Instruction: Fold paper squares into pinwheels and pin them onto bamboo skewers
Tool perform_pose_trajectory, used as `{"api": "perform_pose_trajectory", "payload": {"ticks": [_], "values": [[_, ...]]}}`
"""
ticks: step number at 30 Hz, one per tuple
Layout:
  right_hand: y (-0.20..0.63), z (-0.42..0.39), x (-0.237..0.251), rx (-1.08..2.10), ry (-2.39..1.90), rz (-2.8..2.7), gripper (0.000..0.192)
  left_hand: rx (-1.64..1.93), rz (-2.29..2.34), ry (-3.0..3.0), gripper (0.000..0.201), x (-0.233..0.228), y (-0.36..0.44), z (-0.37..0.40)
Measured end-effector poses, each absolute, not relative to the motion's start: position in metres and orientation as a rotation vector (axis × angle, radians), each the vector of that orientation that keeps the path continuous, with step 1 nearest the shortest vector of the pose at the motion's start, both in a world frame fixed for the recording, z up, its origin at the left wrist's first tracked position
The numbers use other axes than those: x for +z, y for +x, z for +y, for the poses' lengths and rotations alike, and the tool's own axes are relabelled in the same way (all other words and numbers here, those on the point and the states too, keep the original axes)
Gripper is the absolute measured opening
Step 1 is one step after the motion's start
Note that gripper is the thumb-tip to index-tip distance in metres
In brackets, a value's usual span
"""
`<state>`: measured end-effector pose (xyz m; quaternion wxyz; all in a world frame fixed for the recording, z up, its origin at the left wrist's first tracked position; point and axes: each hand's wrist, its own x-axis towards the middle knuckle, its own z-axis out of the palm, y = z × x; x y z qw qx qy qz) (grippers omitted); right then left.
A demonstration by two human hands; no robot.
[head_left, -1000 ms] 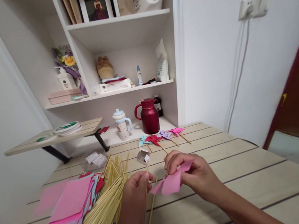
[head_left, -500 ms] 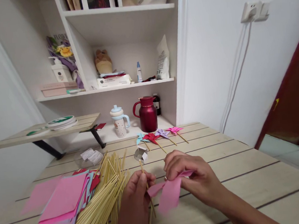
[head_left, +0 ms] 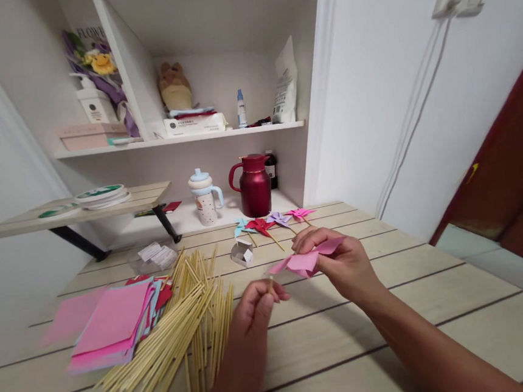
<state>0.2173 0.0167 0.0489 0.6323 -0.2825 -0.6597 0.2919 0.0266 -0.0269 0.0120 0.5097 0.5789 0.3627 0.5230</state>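
My right hand (head_left: 340, 262) pinches a folded pink paper pinwheel (head_left: 304, 261) above the wooden table (head_left: 434, 290). My left hand (head_left: 255, 306) grips a thin bamboo stick (head_left: 270, 283) upright, its tip just below the pinwheel's left edge. A heap of bamboo sticks (head_left: 182, 331) lies to the left of my left hand. A stack of pink and coloured paper squares (head_left: 112, 322) rests beside the sticks.
Several finished pinwheels (head_left: 270, 222) lie at the table's far edge, with a small white box (head_left: 242, 254) in front of them. A red jug (head_left: 255, 185) and a spotted cup (head_left: 205, 198) stand on the low shelf. A small raised board (head_left: 70, 209) holds plates at left.
My right hand has lifted the pink pinwheel up and away from me. My left hand has turned the stick so only its tip shows above the fingers. The view has tilted downward.
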Motion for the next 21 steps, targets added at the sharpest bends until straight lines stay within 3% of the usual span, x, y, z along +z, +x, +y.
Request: {"api": "perform_pose_trajectory", "payload": {"ticks": [4, 21], "values": [[0.218, 0.013, 0.053, 0.653, -0.599, -1.51, 0.015, 1.16, 0.914, 1.369, 0.019, 0.003, 0.033, -0.024], [0.209, 0.002, 0.057, 0.569, -0.472, -1.722, 0.013, 1.442, 1.167, 1.188, 0.024, 0.0, 0.016, -0.01]]}}
